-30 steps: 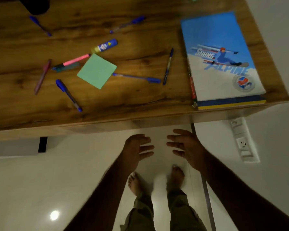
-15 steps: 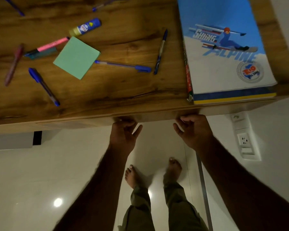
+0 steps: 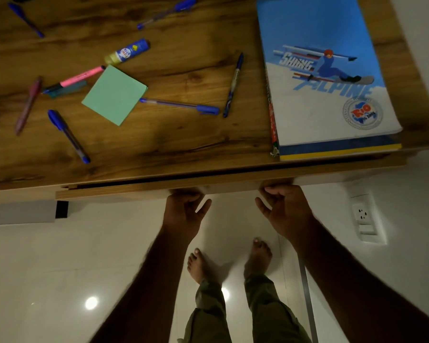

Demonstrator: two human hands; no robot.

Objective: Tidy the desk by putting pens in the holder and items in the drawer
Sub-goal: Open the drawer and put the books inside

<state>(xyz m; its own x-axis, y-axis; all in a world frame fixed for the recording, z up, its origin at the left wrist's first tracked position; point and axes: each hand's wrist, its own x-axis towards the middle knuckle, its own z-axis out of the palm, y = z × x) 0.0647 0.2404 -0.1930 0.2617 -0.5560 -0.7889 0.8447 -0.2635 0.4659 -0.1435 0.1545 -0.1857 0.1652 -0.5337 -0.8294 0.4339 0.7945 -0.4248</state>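
A person stands at a big wooden desk (image 3: 183, 144). Under the near edge of the desk top is a long drawer (image 3: 134, 191). It is open just a crack, and a thin dark gap shows between it and the desk top.

On the right side of the desk lies a big blue and white book (image 3: 332, 107) with a skier on the cover. It sits on top of other books, close to the near edge.

The left hand (image 3: 183, 211) and the right hand (image 3: 285, 209) both hold the front of the drawer from below. The fingers curl up under its bottom edge and the thumbs stick out. The hands are near each other, at the middle of the drawer.

A green note pad (image 3: 114, 95) lies flat on the left half of the desk. A blue pen (image 3: 178, 105) lies just to its right, with its tip at the pad's corner. A dark blue pen (image 3: 233, 85) lies between that pen and the book. Another blue pen (image 3: 68, 136) lies to the near left of the pad. A dark red pen (image 3: 27, 105) lies further left. A pink marker (image 3: 82, 75) lies to the left of the pad, just by its far corner. Two more blue pens (image 3: 166, 12) lie at the far side. A little glue stick (image 3: 126, 52) lies on its side just beyond the pad.
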